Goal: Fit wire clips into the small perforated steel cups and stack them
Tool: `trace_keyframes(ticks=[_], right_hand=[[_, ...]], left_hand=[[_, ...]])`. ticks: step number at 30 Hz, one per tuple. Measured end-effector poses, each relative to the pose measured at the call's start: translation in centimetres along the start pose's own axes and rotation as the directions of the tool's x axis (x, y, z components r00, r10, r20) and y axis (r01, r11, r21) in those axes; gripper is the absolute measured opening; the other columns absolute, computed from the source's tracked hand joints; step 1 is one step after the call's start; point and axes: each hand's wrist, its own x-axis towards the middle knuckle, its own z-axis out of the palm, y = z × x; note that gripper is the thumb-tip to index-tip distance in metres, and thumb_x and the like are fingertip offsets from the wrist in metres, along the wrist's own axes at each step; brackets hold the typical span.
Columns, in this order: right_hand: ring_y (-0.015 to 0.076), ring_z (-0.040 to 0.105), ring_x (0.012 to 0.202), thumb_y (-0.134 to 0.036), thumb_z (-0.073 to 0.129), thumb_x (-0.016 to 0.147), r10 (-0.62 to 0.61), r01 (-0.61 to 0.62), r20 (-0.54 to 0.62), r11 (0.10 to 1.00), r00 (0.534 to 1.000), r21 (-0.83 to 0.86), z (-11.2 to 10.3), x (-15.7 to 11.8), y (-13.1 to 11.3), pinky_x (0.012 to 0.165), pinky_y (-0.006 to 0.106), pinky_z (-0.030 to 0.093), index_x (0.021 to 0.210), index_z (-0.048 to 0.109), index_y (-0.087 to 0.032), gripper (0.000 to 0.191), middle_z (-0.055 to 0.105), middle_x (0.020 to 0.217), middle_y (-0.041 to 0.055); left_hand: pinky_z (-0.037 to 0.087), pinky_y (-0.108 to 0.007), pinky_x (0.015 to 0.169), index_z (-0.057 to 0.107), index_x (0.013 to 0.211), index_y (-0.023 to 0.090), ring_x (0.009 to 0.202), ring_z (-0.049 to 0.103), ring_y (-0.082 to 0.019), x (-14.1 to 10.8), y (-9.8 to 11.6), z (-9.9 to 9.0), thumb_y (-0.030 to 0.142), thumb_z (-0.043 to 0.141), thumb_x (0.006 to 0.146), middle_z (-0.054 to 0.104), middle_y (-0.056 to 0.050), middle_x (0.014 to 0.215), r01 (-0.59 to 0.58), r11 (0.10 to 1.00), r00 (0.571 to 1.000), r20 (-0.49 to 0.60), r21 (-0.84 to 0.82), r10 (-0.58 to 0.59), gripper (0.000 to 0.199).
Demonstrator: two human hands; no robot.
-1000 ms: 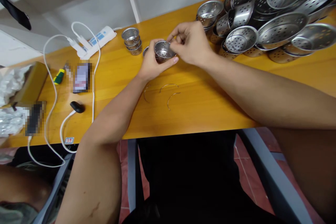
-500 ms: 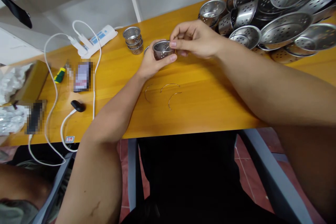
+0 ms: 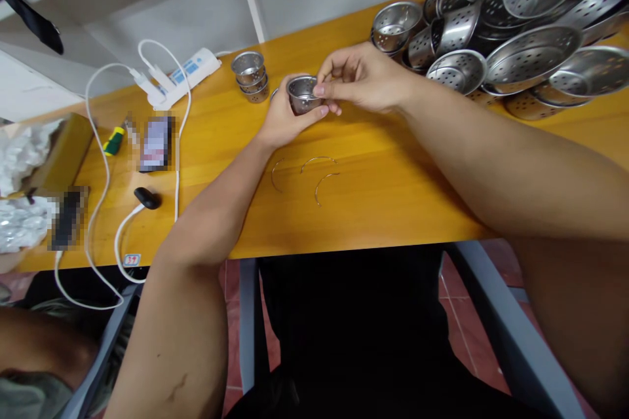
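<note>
Head view: left hand [image 3: 285,119] grips the cup [image 3: 303,94] upright.

Seen on the yellow-brown wooden table [image 3: 393,203]: three thin bent wires [image 3: 318,158] near the front, a little stack of cups [image 3: 252,78] with holes, a big shiny metal pile [image 3: 521,46] at right, a white power strip [image 3: 189,78].
</note>
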Motion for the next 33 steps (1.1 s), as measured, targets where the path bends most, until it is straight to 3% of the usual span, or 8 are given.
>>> trace_keyframes(ticks=[8, 12, 14, 17, 20, 25, 28, 33], right_hand=[[0.0186, 0.067, 0.066, -0.094, 0.114, 0.068, -0.027, 0.027, 0.059, 1.000, 0.998, 0.007, -0.2, 0.2, 0.3, 0.066, 0.036, 0.052, 0.096, 0.078, -0.027, 0.081, 0.079, 0.076, 0.0006], [0.0189, 0.068, 0.067, -0.095, 0.112, 0.071, -0.045, 0.046, 0.085, 0.999, 0.995, -0.002, -0.5, 0.2, 0.6, 0.066, 0.037, 0.051, 0.101, 0.084, -0.026, 0.080, 0.080, 0.079, 0.0015], [0.0173, 0.066, 0.070, -0.081, 0.117, 0.080, -0.088, 0.090, 0.033, 0.994, 0.996, -0.056, -0.6, 0.1, 0.5, 0.066, 0.035, 0.049, 0.111, 0.088, -0.027, 0.069, 0.084, 0.092, 0.0025], [0.0134, 0.064, 0.075, -0.040, 0.122, 0.087, -0.166, 0.144, -0.109, 0.972, 0.980, -0.184, -0.7, -0.2, -0.1, 0.069, 0.033, 0.047, 0.129, 0.087, -0.033, 0.056, 0.084, 0.125, 0.0011], [0.0135, 0.065, 0.076, -0.021, 0.114, 0.092, -0.245, 0.190, -0.136, 0.925, 0.960, -0.328, -0.7, -0.6, -0.8, 0.073, 0.035, 0.050, 0.121, 0.087, -0.033, 0.041, 0.077, 0.130, 0.0024], [0.0215, 0.066, 0.091, -0.027, 0.092, 0.110, -0.332, 0.277, -0.021, 0.820, 0.943, -0.501, -0.4, -1.2, -1.2, 0.084, 0.039, 0.057, 0.119, 0.091, -0.034, 0.012, 0.072, 0.128, 0.0083], [0.0252, 0.067, 0.100, -0.035, 0.094, 0.105, -0.326, 0.272, -0.013, 0.809, 0.945, -0.521, 0.1, -1.2, -1.2, 0.093, 0.043, 0.059, 0.118, 0.091, -0.035, 0.013, 0.072, 0.132, 0.0097], [0.0327, 0.067, 0.112, -0.050, 0.115, 0.082, -0.194, 0.123, -0.140, 0.907, 0.971, -0.403, 0.8, -1.2, -1.7, 0.102, 0.048, 0.062, 0.107, 0.090, -0.043, 0.036, 0.078, 0.133, 0.0078]], left_hand=[[0.065, -0.058, 0.131, 0.062, 0.154, 0.031, 0.138, 0.085, -0.031, 0.1, -0.4, -0.2, 0.092, 0.099, 0.082, 0.081, -0.012, 0.147, -0.006, 1.000, 1.000, 0.021, 0.015, 0.006, 0.101], [0.059, -0.060, 0.136, 0.059, 0.157, 0.032, 0.144, 0.080, -0.033, 0.3, -0.9, -0.3, 0.095, 0.094, 0.084, 0.078, -0.012, 0.151, -0.038, 0.996, 0.999, 0.023, 0.079, 0.036, 0.103], [0.055, -0.061, 0.140, 0.054, 0.163, 0.034, 0.149, 0.077, -0.035, 0.4, -1.1, -0.2, 0.097, 0.092, 0.085, 0.076, -0.012, 0.153, -0.039, 0.994, 0.999, 0.004, 0.098, 0.039, 0.107], [0.053, -0.060, 0.141, 0.048, 0.168, 0.037, 0.150, 0.075, -0.036, 0.6, -1.2, -0.1, 0.102, 0.089, 0.083, 0.072, -0.012, 0.154, -0.029, 0.993, 0.998, -0.057, 0.117, 0.036, 0.114], [0.055, -0.057, 0.140, 0.042, 0.174, 0.041, 0.151, 0.073, -0.035, 0.7, -1.4, -0.3, 0.103, 0.085, 0.085, 0.067, -0.012, 0.161, -0.033, 0.986, 0.993, -0.103, 0.163, 0.051, 0.117], [0.056, -0.055, 0.143, 0.034, 0.180, 0.043, 0.159, 0.068, -0.034, 0.8, -2.0, -0.6, 0.097, 0.083, 0.092, 0.059, -0.012, 0.171, -0.054, 0.981, 0.989, -0.123, 0.185, 0.077, 0.114], [0.056, -0.054, 0.143, 0.032, 0.181, 0.043, 0.158, 0.069, -0.034, 0.9, -2.5, -0.5, 0.099, 0.082, 0.092, 0.060, -0.012, 0.169, -0.063, 0.981, 0.989, -0.122, 0.185, 0.086, 0.116], [0.057, -0.056, 0.140, 0.036, 0.177, 0.045, 0.154, 0.070, -0.034, 1.0, -2.6, -0.6, 0.100, 0.087, 0.086, 0.062, -0.011, 0.164, -0.065, 0.990, 0.987, -0.140, 0.124, 0.082, 0.118]])
